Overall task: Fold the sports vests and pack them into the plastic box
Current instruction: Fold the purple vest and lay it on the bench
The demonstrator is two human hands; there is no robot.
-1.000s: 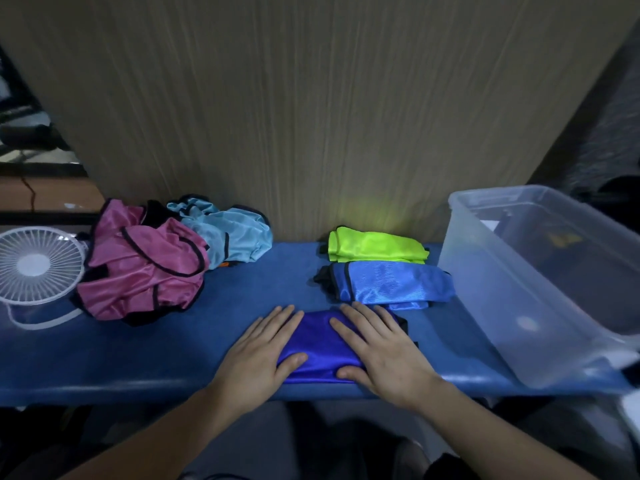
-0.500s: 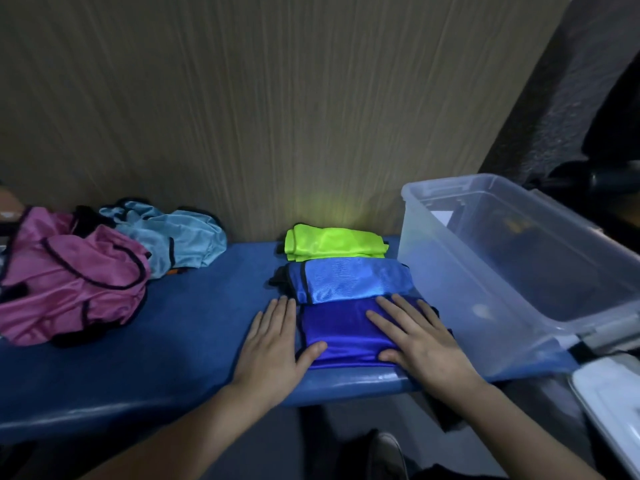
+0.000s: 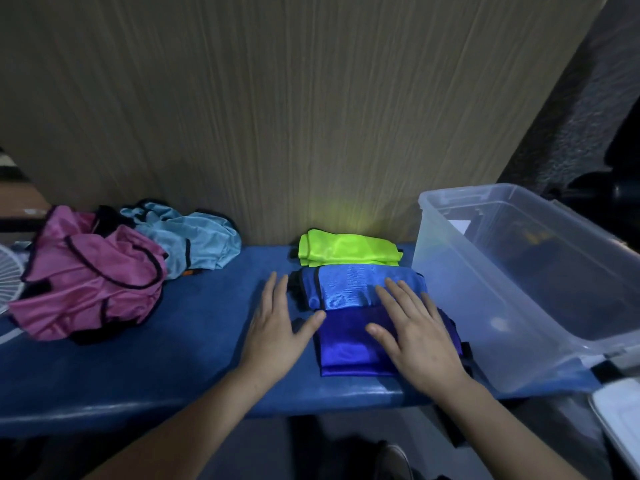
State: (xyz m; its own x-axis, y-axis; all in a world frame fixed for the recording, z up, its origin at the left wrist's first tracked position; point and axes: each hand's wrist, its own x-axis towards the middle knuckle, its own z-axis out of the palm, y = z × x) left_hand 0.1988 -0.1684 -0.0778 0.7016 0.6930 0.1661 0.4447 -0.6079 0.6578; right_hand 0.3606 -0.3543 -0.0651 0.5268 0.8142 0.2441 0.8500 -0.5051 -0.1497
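I see the dark blue vest (image 3: 349,341) lying folded at the near edge of the blue bench (image 3: 138,368), directly under my view. My right hand (image 3: 420,336) lies flat on top of it, fingers straight and spread, palm down on the right half of the fabric; the fingertips reach past its far edge onto the royal blue vest (image 3: 349,285) folded just behind. The hand grasps nothing, it only presses.

My left hand (image 3: 275,330) rests flat on the bench just left of the dark blue vest, fingers straight and pointing away from me. Its thumb stretches right and touches the vest's left far corner; the palm itself lies on bare bench, not on cloth. This hand is also released, with nothing held.

Behind the royal blue vest, against the wooden wall panel (image 3: 277,116), I see the neon green vest (image 3: 346,249), folded too. The three folded vests form a row running away from me, each touching the next.

The clear plastic box (image 3: 450,282) stands on the bench just to the right of the folded row, open at the top; its near left wall is close beside my right hand, apart from it. I see no vest inside it.

Well to the left lie two unfolded vests in heaps: a pink vest (image 3: 93,278) nearer me and a light blue vest (image 3: 194,240) behind it, touching. A white fan (image 3: 8,275) shows at the left edge.
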